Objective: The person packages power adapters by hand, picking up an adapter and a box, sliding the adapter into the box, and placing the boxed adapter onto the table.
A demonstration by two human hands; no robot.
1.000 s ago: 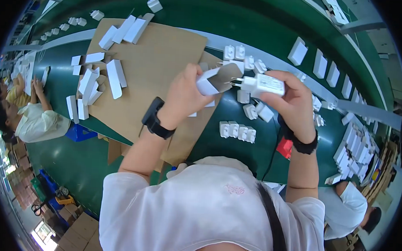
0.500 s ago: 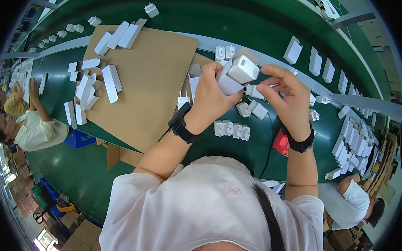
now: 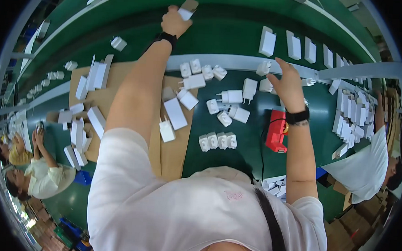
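My left hand (image 3: 173,24) is stretched far forward over the green upper surface, closed on a small white box (image 3: 186,13) with a brown flap at its end. Whether a charger sits in that box I cannot see. My right hand (image 3: 289,89) hovers by the grey rail, thumb and fingers apart and nothing in them. Just left of its fingertips stand a white charger (image 3: 263,68) and a second charger (image 3: 265,85). More white plug chargers (image 3: 231,97) lie loose between my arms, and several stand in a row (image 3: 217,141) nearer to me.
Brown cardboard (image 3: 175,156) lies under my left arm, with white boxes (image 3: 98,76) on it. A red device (image 3: 277,133) with a black cable is near my right forearm. Upright boxes (image 3: 267,41) line the far right; a box pile (image 3: 355,107) lies right. Co-workers sit on both sides.
My left hand has carried the white box forward and left, from the middle to the upper surface. The charger that stuck out of it no longer shows. My right hand has drawn away from the box.
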